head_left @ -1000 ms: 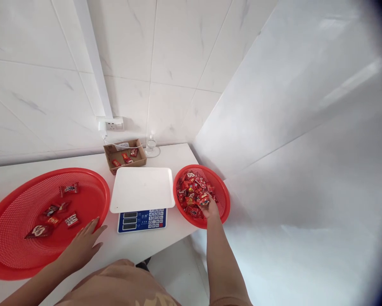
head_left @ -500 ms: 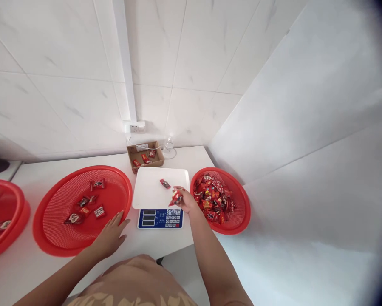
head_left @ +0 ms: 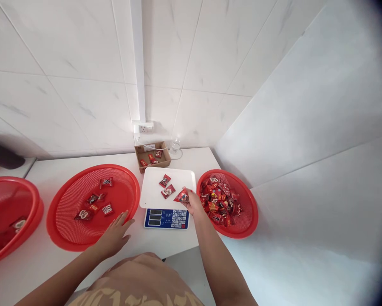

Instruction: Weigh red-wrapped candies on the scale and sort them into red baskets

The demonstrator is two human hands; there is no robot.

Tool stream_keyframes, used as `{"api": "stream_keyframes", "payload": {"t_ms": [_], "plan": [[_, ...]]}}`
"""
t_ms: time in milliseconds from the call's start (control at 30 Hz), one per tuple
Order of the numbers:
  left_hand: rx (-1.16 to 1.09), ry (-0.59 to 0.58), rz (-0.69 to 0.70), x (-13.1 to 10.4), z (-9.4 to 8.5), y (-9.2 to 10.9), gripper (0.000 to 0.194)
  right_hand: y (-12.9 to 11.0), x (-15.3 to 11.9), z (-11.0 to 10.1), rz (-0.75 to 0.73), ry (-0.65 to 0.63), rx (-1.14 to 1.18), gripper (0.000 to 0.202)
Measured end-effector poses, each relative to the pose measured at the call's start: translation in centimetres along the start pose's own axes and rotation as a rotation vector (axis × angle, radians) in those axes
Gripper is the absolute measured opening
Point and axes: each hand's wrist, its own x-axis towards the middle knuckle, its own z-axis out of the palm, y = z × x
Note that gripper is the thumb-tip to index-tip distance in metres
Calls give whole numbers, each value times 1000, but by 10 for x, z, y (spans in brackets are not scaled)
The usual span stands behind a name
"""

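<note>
My right hand (head_left: 192, 201) is closed on a red wrapped candy (head_left: 182, 196) over the right side of the white scale pan (head_left: 151, 193). Two more wrapped candies lie on the pan, a dark red one (head_left: 165, 180) and one with a white label (head_left: 168, 191). Below the pan shows the blue keypad of the scale (head_left: 166, 219). My left hand (head_left: 116, 233) lies with fingers stretched out at the near right rim of a red mesh basket (head_left: 61, 197), which has several candies inside. To the right stands a fuller red basket (head_left: 253, 212) heaped with wrapped candies.
Behind the scale sits a small cardboard box (head_left: 142, 168) with a few candies, beside a clear object (head_left: 175, 146) and a cable. Another red basket (head_left: 34, 208) stands at far left, near a dark cylinder (head_left: 6, 155). A wall socket (head_left: 142, 128) is above the box.
A second candy now lies on the scale pan, where there was one. My right hand still holds a candy at the pan's right side. The view has shifted slightly left.
</note>
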Motion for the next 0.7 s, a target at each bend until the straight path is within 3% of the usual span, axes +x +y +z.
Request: {"api": "stream_keyframes", "payload": {"t_ms": [133,200,333,433,500,600,700], "plan": [[-19,41,24,2,1,-2,47,-1,-10,-17,5,132,31,26],[-68,85,38,5,2,2,46,1,-18,-20,37,133,65,28],[-351,141,121,12,-2,27,51,20,-43,-2,100,-40,78,33],[-717,71,135,18,-11,55,61,44,-70,25,157,-173,-4,39],[-926,4,86,21,-18,69,56,59,-88,39,168,-288,-77,43],[-1077,0,-24,21,-27,76,38,73,-104,45,156,-446,-159,49],[-1217,-43,-200,16,-27,71,36,78,-106,36,173,-436,-207,53]]}}
